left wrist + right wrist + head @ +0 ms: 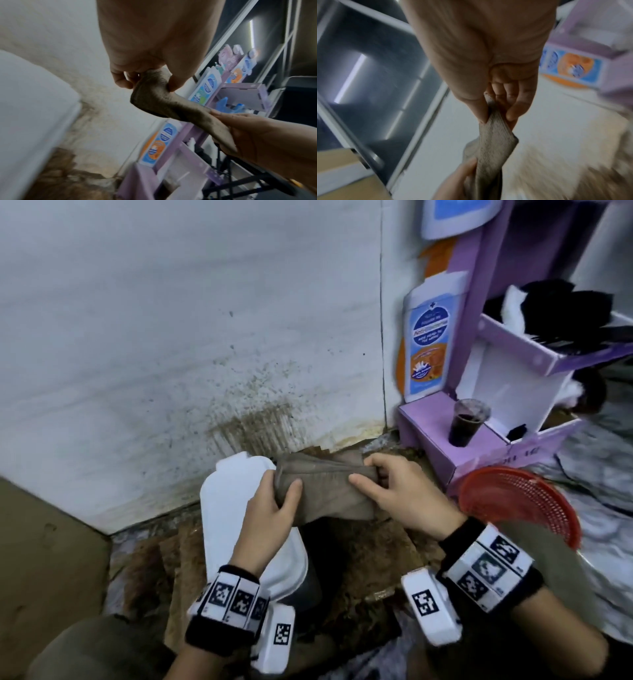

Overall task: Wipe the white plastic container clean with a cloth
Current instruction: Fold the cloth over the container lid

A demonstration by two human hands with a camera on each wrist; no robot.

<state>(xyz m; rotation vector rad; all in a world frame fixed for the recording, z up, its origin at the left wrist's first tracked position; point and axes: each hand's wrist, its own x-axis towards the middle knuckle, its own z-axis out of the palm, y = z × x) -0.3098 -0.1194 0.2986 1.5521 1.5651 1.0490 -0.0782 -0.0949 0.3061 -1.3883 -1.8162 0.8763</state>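
A grey-brown cloth [325, 491] is stretched between both hands above the floor. My left hand [274, 508] pinches its left end [152, 89] between thumb and fingers. My right hand [387, 491] pinches its right end [494, 121] the same way. The white plastic container [226, 515] lies long and flat under my left hand and wrist, its far end near the wall. It shows as a white blur [30, 108] at the left of the left wrist view. Neither hand touches it.
A stained white wall [171, 337] rises just behind. Dirty brown matting [370, 559] covers the floor. To the right stands a purple cardboard display [438, 440] with a cup of dark drink [466, 422], and a red mesh basket [517, 505] lies beside my right wrist.
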